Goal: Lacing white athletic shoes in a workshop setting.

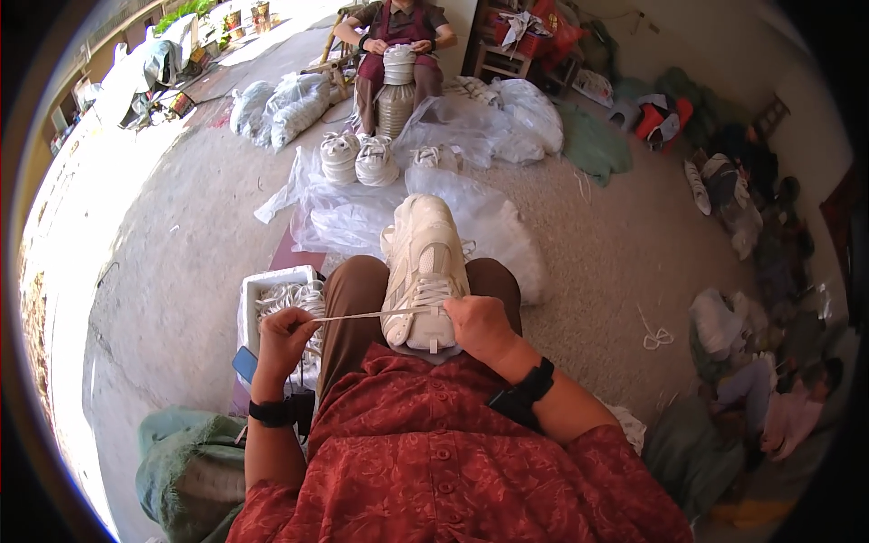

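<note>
A cream sneaker [425, 258] rests on my lap between my knees, toe pointing away from me. Its flat white shoelace [367, 316] runs through the eyelets, and one length stretches straight out to the left. My left hand [286, 339] pinches the end of that length beside the shoe. Against the shoe's right side, close to the collar and upper eyelets, my right hand [486, 333] is closed on the shoe's edge. Its fingertips are partly hidden, so whether it also pinches lace does not show.
A white foam box [249, 303] of laces stands by my left knee. Ahead, clear plastic sheets [348, 213] lie under stacked shoes [376, 163]. Beyond them sits another person [407, 23], hands on a shoe stack. Bags line the right wall; a lace loop [658, 338] lies on the floor.
</note>
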The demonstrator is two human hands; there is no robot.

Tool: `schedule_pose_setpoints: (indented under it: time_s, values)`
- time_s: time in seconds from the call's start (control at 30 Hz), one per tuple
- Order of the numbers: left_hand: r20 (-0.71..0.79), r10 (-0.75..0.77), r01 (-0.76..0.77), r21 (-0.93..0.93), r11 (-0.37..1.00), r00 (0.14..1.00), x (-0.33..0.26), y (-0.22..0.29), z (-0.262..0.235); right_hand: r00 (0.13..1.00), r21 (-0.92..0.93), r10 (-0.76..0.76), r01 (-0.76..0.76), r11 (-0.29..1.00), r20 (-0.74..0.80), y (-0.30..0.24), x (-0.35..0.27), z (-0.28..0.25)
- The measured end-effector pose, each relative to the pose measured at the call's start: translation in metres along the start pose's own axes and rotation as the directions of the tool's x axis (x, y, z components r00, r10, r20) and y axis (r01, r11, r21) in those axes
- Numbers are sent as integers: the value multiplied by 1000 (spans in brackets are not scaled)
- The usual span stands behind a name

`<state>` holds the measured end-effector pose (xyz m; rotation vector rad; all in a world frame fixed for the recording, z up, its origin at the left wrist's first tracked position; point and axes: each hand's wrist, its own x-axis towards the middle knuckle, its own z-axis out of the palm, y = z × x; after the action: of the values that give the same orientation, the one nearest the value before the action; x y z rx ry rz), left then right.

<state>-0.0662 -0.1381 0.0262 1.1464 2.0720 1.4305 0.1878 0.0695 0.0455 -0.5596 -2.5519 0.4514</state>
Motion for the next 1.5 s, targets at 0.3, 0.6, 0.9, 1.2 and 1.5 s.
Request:
schedule_pose_setpoints:
  time_s: [0.3, 0.6, 0.9, 1.2, 1.5]
  values:
    - [49, -3, 2, 5, 1000, 999, -5, 7, 1, 985, -179, 10, 21, 984, 170, -2, 17, -3]
    - [87, -28, 32, -45, 998, 996, -8, -3, 7, 977, -301, -155, 193, 934, 144, -3, 20, 0]
    - [90, 40, -45, 48, 998, 995, -11, 0, 15, 995, -192, -7, -13, 981, -101, 2, 11, 15]
    - [115, -18, 8, 86, 996, 993, -10, 1, 16, 889, 498, 232, -420, 759, 396, 23, 28, -4]
    - [-161, 47, -34, 78, 996, 986, -4, -9, 24, 764, 510, 282, -610, 606, 580, 19, 30, -10]
